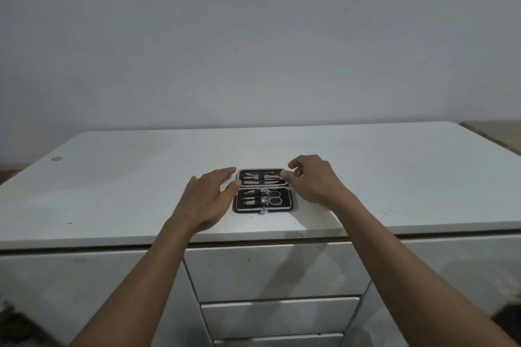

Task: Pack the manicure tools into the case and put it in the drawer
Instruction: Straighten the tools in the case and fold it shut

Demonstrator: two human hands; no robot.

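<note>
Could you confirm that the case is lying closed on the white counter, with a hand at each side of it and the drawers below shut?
Not quite: the head view shows the case lying open, its tools strapped inside both halves. The rest holds: it lies on the white counter, with the left hand and right hand at its sides, and the drawers are shut.

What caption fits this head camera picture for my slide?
Two bare hands, left hand and right hand, flank an open dark manicure case on a white desk above closed drawers.

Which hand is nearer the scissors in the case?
Left, narrowly. The left hand sits at the case's left edge, level with the scissors; the right hand is by the far-right corner.
</note>
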